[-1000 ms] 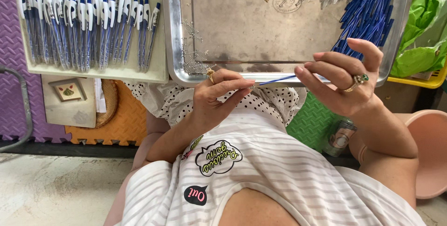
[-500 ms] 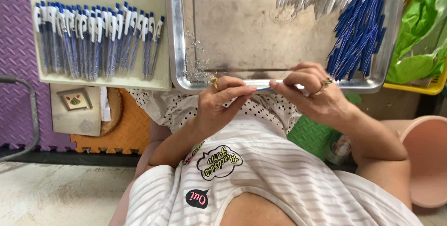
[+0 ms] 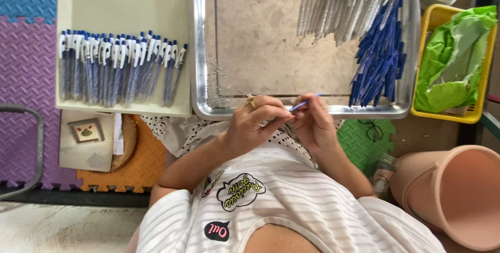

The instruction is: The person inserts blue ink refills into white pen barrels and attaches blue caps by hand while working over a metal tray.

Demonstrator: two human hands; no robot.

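My left hand [image 3: 258, 120] and my right hand [image 3: 311, 122] meet just below the front rim of a metal tray [image 3: 250, 112]. Together they pinch a thin blue pen part [image 3: 304, 103], its tip poking up between the fingers. A ring sits on my left hand. On the tray lie a pile of blue pen parts [image 3: 383, 57], a row of clear pen barrels [image 3: 344, 3] and some small metal springs [image 3: 216, 83]. A row of finished blue and white pens [image 3: 117, 68] rests on a pale board [image 3: 125, 3] to the left.
A yellow basket [image 3: 482, 112] with green plastic bags [image 3: 450, 60] stands at the right. A pink bucket [image 3: 453, 190] lies at lower right. Purple, blue and orange foam mats [image 3: 26, 76] cover the floor at the left, beside a small tile [image 3: 86, 130].
My right hand has dropped from the tray's rim and closed in against my left hand. The view has shifted, so the tray and pens sit lower in the frame.
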